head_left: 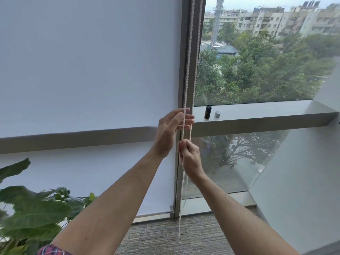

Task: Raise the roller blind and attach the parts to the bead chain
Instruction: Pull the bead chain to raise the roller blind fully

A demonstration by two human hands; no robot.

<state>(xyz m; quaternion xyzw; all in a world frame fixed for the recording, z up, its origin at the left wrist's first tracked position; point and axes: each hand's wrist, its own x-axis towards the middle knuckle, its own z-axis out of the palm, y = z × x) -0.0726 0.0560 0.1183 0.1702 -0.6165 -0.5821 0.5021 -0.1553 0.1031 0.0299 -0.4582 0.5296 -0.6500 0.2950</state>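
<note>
- Head view: I see the white fabric roller blind (88, 67) drawn down over the left pane, its bottom edge close to the grey striped carpet floor (161, 236).
- The white looped bead chain (189, 52) hangs in two strands in front of the grey vertical window frame (185, 70), just right of the blind, and runs down to near the floor.
- The left hand (173, 127) is raised beside the chain with fingers loosely spread; the strands pass in front of the fingers, and I cannot tell whether they touch.
- The right hand (190, 159) sits just below the left, fingers curled and pinching the chain near the fingertips.
- On the grey window ledge (257, 113), right of the chain, a small black cylindrical part (208, 111) stands upright, with a small silver-grey cylindrical part (217, 114) just beside it; both are apart from the chain.
- Broad green plant leaves (36, 212) fill the lower left corner.
- A red checked sleeve (53, 250) shows at the left arm's lower edge.
</note>
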